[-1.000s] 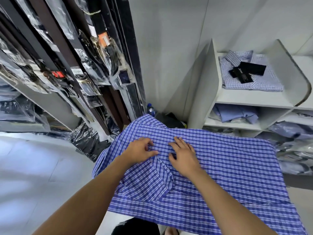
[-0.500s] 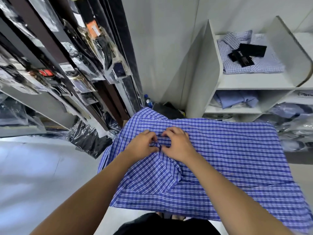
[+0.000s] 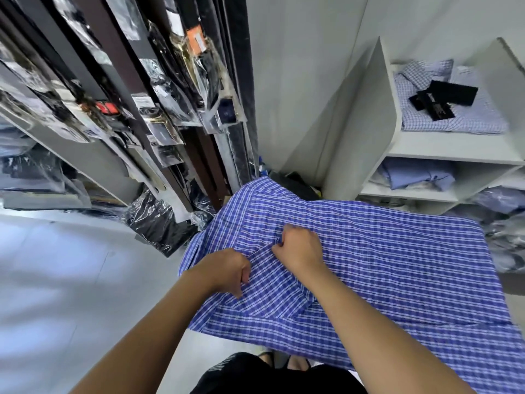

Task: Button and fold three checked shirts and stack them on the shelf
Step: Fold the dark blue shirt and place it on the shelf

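A blue checked shirt (image 3: 397, 265) lies spread flat on a surface in front of me, its collar end toward my hands. My left hand (image 3: 227, 273) pinches the collar's left edge, fingers curled. A little farther from me, my right hand (image 3: 299, 247) grips the collar fabric near its middle fold. On the top board of the white shelf (image 3: 443, 150) at the right lies a folded pale checked shirt (image 3: 451, 115) with black tags on it.
A lower shelf compartment holds folded light-blue shirts (image 3: 417, 174). Bagged garments (image 3: 502, 237) fill the far right. Racks of bagged dark goods (image 3: 159, 109) line the left wall, with a black bag (image 3: 159, 226) on the pale floor. A water bottle (image 3: 262, 167) stands in the corner.
My hands were together at the collar's middle. The left hand has since slid back toward me along the collar edge, while the right stays gripping near the middle. The view tilted slightly.
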